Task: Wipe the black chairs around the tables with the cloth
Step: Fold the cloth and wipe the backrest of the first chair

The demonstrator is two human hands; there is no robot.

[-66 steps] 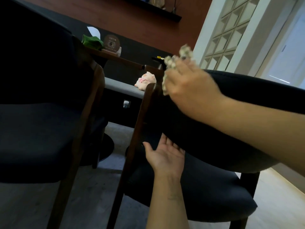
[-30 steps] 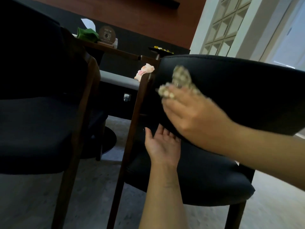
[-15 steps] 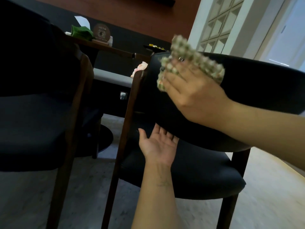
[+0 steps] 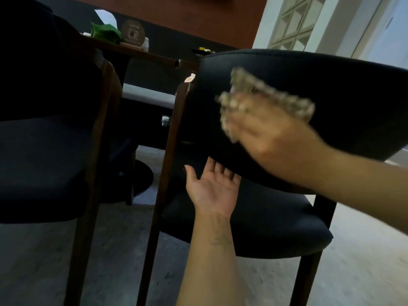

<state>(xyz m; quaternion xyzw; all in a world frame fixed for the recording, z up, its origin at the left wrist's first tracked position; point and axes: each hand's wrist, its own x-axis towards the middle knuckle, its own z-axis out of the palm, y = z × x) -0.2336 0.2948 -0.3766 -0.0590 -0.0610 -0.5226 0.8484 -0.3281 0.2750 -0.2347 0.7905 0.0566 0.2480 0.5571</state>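
1. The right hand (image 4: 271, 138) presses the cloth (image 4: 265, 100) against the outer face of the backrest (image 4: 320, 85) of the near chair (image 4: 276, 228). The cloth lies under and ahead of the fingers, bunched toward their tips.

2. The right hand is motion-blurred. The fingers appear curled over the cloth and holding it, though the exact grip cannot be read with certainty.

3. The backrest is a wide curved band. Its long axis runs left to right across the view, from the wooden post (image 4: 176, 129) at the left toward the frame edge at the right.

4. The cloth sits on the left part of the backrest, near the post. The larger unwiped-looking span lies to the right of the fingers, along the long axis.

5. The left hand (image 4: 212, 188) is palm up with fingers straight and relaxed, holding nothing. Its fingertips reach the lower edge of the backrest, directly below the right hand.

6. Judgement: the right hand is the working hand and the nearer one to the backrest face. The next stroke likely follows the long axis.

7. A second chair (image 4: 44, 151) stands to the left, apart from both hands. A table (image 4: 141, 53) stands behind the chairs.
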